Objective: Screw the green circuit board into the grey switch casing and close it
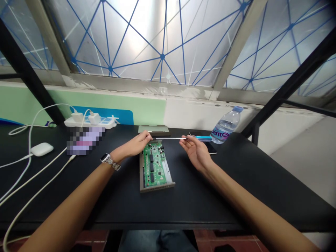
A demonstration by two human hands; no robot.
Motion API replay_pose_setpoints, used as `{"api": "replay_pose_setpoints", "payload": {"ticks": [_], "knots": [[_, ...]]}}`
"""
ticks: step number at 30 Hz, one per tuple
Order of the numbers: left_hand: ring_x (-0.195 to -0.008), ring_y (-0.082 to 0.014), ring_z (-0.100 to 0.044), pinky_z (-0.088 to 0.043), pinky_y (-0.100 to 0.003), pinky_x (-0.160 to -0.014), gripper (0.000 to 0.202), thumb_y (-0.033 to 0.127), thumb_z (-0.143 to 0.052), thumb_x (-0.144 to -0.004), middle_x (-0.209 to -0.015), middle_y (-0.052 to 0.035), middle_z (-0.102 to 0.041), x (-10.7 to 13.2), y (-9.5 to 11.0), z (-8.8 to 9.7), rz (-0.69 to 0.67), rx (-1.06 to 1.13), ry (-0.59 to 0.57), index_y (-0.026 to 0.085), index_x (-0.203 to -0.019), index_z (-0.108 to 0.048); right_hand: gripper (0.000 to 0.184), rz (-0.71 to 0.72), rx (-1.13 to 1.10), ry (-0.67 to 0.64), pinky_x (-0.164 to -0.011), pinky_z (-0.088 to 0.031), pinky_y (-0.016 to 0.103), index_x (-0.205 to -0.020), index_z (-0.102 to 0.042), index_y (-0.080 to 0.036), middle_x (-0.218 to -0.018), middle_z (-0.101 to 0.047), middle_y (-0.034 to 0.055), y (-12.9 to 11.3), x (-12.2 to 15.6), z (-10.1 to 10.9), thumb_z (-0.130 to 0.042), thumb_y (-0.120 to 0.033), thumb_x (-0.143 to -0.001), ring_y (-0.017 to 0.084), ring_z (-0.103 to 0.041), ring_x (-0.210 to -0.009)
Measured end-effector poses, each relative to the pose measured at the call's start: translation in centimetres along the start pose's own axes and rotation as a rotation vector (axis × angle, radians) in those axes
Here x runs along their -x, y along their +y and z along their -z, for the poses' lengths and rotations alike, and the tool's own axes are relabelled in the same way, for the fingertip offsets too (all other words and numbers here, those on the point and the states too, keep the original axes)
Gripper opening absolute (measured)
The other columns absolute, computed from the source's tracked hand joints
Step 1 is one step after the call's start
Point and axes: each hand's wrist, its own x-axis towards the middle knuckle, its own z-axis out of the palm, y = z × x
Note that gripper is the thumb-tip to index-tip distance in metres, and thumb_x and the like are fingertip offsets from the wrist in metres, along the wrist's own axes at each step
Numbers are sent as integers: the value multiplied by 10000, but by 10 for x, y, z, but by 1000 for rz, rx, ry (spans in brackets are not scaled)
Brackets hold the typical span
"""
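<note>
A green circuit board lies in an open grey metal case on the black table. My right hand holds a long screwdriver with a blue handle, palm up, the shaft lying level above the board's far end. My left hand, a watch on its wrist, pinches the shaft's tip at the board's far left corner. The case's grey lid lies just behind.
A water bottle lies at the back right, a dark phone beside it. A white power strip with chargers, white cables and a white earbud case occupy the left. A window wall runs behind.
</note>
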Motion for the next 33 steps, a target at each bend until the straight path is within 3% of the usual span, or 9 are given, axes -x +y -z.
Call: {"api": "replay_pose_setpoints", "payload": {"ticks": [17, 33], "knots": [[-1116, -250, -559, -418, -390, -1012, 440, 497, -289, -1023, -1113, -93, -621, -6, -6, -10, 60, 39, 42, 188, -1041, -601, 196, 26, -16, -10, -795, -623, 331, -713, -612, -191, -804, -748, 58, 3, 1, 1, -797, -128, -698, 174, -712, -735], [-1082, -240, -574, -450, -359, -954, 424, 452, -284, -1025, -1107, -95, -630, -9, -9, -15, 63, 47, 82, 183, -1002, -611, 231, 64, 5, -37, -790, -625, 350, -714, -600, -207, -790, -750, 34, 4, 1, 2, -824, -158, -691, 178, -709, -740]]}}
